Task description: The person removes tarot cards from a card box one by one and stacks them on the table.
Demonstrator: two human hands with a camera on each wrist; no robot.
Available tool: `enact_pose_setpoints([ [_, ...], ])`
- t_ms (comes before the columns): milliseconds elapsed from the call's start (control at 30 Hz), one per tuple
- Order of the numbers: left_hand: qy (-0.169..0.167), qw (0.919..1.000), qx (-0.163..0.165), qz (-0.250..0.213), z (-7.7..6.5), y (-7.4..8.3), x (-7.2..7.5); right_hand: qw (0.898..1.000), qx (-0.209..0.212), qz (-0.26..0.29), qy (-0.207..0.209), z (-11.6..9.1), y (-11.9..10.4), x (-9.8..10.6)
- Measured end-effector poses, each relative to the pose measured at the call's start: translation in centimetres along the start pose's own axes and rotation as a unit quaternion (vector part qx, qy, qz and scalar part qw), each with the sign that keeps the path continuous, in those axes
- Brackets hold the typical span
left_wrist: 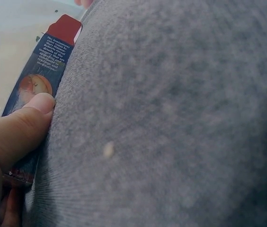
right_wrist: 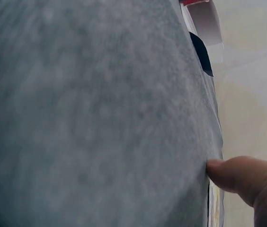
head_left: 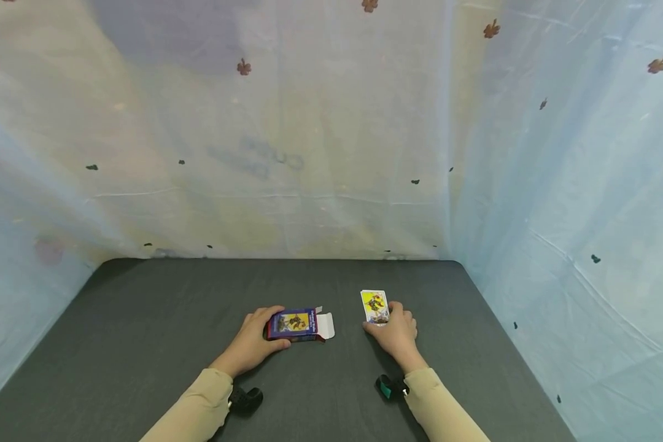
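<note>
A dark blue and purple card box (head_left: 294, 323) with a picture on its face lies on the dark table, its flaps folded out at the right end. My left hand (head_left: 251, 341) grips its left part, fingers at the far side and thumb along the near side. In the left wrist view, that thumb presses the printed side of the box (left_wrist: 40, 73). To the right lies a small stack of cards (head_left: 374, 305), a yellow picture on top. My right hand (head_left: 398, 334) holds its near end between thumb and fingers. Only the stack's edge shows in the right wrist view.
The table (head_left: 171, 319) is covered in dark grey cloth. Pale, translucent curtains (head_left: 320, 141) with leaf prints hang behind it and along both sides. Each wrist wears a black strap (head_left: 247, 400) below a beige sleeve (head_left: 196, 405).
</note>
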State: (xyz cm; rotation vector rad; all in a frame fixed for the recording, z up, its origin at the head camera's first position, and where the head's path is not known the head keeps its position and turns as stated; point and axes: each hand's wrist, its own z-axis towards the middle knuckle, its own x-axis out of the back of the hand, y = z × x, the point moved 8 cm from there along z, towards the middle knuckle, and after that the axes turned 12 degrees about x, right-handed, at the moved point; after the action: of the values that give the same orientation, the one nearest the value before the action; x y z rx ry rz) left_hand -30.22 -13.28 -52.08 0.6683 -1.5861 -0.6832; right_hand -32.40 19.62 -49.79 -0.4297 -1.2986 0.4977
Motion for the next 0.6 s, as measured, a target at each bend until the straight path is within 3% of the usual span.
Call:
enact_pose_setpoints([
  [600,0.000,1.0000,0.003,-0.007,-0.3,0.3,0.2,1.000,-0.023,-0.002,0.019,-0.1,-1.1,0.5],
])
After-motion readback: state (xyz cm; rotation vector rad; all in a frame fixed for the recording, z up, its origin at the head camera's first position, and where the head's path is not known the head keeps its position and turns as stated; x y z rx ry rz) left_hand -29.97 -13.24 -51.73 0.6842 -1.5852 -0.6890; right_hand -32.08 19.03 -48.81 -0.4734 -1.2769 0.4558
